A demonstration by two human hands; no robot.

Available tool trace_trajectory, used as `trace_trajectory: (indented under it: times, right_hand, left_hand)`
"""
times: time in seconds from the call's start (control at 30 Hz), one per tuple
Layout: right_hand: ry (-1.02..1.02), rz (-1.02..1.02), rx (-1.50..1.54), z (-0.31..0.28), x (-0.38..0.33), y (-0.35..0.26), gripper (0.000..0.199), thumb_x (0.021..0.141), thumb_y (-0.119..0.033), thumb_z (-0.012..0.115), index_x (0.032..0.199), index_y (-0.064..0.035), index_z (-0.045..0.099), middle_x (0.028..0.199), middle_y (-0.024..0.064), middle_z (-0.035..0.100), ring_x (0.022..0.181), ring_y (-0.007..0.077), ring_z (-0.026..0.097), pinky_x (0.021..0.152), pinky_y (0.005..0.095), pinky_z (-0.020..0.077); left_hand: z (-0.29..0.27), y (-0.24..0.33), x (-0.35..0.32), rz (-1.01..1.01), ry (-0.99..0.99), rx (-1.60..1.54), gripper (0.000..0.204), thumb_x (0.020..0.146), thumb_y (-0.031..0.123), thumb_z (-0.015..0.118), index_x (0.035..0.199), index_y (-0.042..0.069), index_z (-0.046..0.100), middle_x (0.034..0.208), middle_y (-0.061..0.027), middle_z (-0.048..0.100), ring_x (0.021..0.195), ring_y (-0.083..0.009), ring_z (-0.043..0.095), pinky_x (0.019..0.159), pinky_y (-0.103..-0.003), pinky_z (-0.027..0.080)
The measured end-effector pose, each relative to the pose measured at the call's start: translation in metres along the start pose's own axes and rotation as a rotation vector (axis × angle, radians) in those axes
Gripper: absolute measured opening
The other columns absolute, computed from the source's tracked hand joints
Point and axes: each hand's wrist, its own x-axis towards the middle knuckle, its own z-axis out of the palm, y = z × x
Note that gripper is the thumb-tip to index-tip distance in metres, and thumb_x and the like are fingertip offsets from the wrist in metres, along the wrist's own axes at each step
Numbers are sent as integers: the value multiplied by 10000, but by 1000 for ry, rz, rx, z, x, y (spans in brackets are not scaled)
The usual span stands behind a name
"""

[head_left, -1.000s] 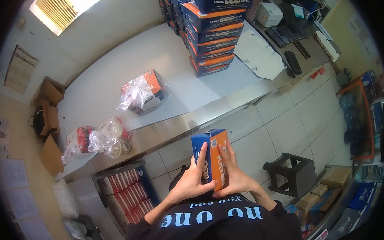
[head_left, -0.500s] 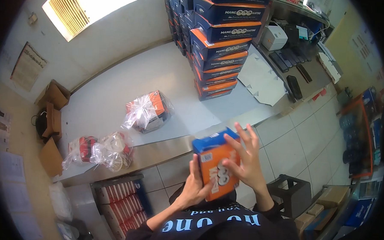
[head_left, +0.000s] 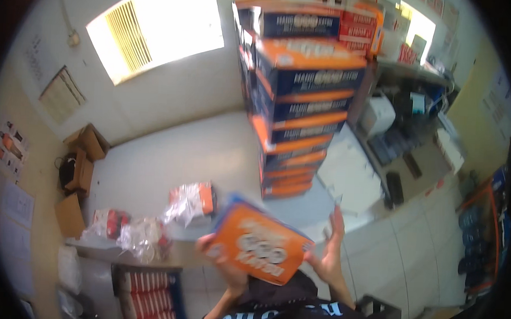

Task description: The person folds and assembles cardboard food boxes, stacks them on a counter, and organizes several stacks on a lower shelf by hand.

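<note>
An orange and blue cardboard box (head_left: pixel 257 239) is held in front of my chest, its orange lid with white lettering facing up and tilted. My left hand (head_left: pixel 228 269) grips its left end, fingers at the near left corner. At the other end, my right hand (head_left: pixel 329 254) has its fingers stretched out and spread from the thumb; the thumb is at the box's right corner, though blur hides whether it touches. Past the box, on the table, lies a similar orange box in clear plastic (head_left: pixel 191 202). Two more plastic-wrapped bundles, one red (head_left: pixel 113 223) and one pale (head_left: pixel 141 238), sit left of it.
A tall stack of navy and orange boxes (head_left: pixel 302 127) rises from the pale table (head_left: pixel 170 150). To its right are flat white cardboard (head_left: pixel 352 169), a white printer-like device (head_left: pixel 378 114) and a black object (head_left: pixel 395 188). Open brown cartons (head_left: pixel 81 172) stand far left; red-white packs (head_left: pixel 150 294) are below.
The box has turned and swung left, its orange lid now lying more crosswise. My right hand has come off its top to the right end. The view has tilted up.
</note>
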Motion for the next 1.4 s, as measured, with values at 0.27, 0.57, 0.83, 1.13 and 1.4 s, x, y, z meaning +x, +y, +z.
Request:
trace_trajectory:
  times: [0.27, 0.57, 0.83, 1.13, 1.4]
  right_hand:
    - [-343, -65, 755, -50, 77, -31, 1165, 668, -111, 779, 1440, -42, -91, 1354, 183, 351, 1271, 276, 371, 1035, 420, 327]
    - [46, -1403, -765, -74, 191, -153, 789, 674, -374, 787, 1321, -146, 396, 1282, 128, 483, 1155, 304, 511, 929, 395, 423]
    - [33, -1293, -955, -68, 293, -174, 596, 662, -298, 763, 1209, -219, 540, 1024, -1, 629, 932, 188, 577, 844, 354, 411]
    - [-371, -988, -830, -58, 359, -119, 503, 752, -346, 704, 1211, -198, 562, 1046, 73, 639, 979, 234, 614, 880, 404, 473]
    - [-612, -980, -692, -64, 391, -114, 518, 732, -380, 733, 1185, -166, 601, 1120, 88, 632, 971, 242, 625, 851, 371, 526]
  left_hand:
    - [40, 47, 17, -75, -373, -86, 474, 798, 245, 628, 1145, 42, 376, 1020, -60, 492, 972, -139, 504, 854, -303, 426]
    - [127, 145, 62, 125, -261, -147, 706, 747, 349, 684, 1254, -24, 366, 1166, -140, 511, 1044, -235, 572, 889, -344, 495]
    - [142, 104, 50, 638, -223, -307, 552, 854, 462, 549, 1184, 90, 309, 1154, -112, 406, 1136, -277, 499, 786, -351, 546]
    - [50, -258, 23, -444, 62, 528, 1009, 813, 316, 678, 1425, 42, -77, 1034, -213, 564, 700, -248, 642, 604, -331, 517]
    - [72, -292, 28, -465, 91, 403, 1179, 800, 363, 702, 1364, 2, -269, 689, -139, 631, 523, -230, 640, 478, -265, 496]
